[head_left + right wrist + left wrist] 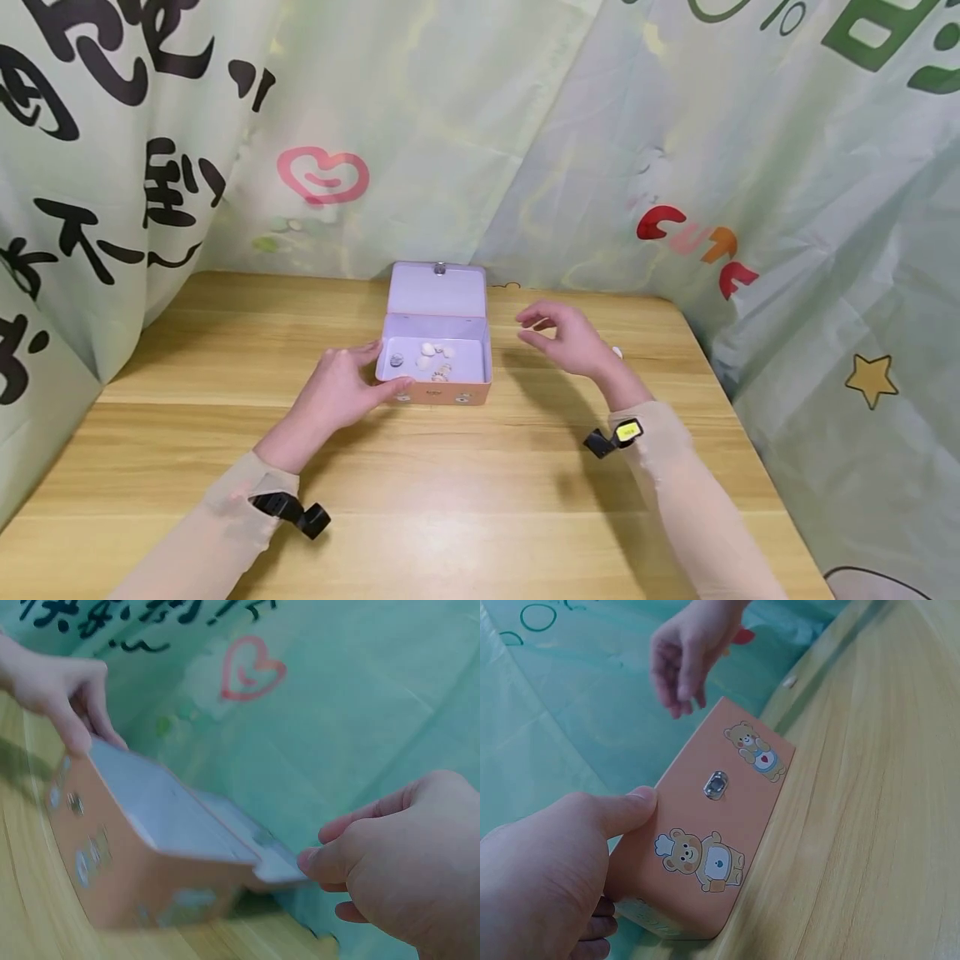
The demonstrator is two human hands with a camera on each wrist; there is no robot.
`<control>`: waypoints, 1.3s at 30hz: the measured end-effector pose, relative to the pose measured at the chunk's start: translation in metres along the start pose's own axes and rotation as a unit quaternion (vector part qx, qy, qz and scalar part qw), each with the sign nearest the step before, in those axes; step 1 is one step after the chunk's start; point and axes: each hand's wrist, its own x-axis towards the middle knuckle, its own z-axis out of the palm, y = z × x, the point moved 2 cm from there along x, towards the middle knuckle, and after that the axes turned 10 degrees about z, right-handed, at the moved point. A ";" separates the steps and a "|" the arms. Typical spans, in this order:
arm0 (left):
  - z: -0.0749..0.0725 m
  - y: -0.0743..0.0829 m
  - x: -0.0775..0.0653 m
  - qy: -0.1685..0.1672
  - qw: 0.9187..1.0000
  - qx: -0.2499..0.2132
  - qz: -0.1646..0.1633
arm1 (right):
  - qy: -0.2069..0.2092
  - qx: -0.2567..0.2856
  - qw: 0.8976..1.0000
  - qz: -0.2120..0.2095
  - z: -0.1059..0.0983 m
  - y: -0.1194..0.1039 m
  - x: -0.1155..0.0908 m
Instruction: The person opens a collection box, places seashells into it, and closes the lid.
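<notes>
An orange tin box (470,394) with a lilac inside stands on the table, its lid (437,290) raised at the back. Several small pale pieces (427,349) and a round greyish piece (396,360) lie inside. My left hand (341,383) grips the left end, thumb at the front wall and fingers along the side. In the left wrist view, bear pictures (701,859) and a metal clasp (715,785) show on the front. To the right of the box, my right hand (566,337) hovers with loosely bent fingers; nothing shows between them.
A small white object (617,352) lies on the wooden table (450,517) beyond the right wrist. A printed cloth (465,125) hangs behind the table and at both sides. Each wrist wears a black camera mount (288,510).
</notes>
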 end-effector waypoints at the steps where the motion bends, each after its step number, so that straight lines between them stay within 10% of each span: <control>1: 0.000 -0.001 0.000 0.001 1.000 0.000 0.002 | 0.005 -0.004 1.000 0.003 -0.005 0.006 -0.004; 21: -0.002 -0.006 -0.002 0.002 1.000 0.005 -0.012 | 0.042 -0.044 0.987 0.150 -0.055 0.112 -0.051; 39: 0.000 0.000 0.000 0.006 1.000 0.007 -0.002 | 0.105 -0.069 0.968 0.215 -0.055 0.146 -0.069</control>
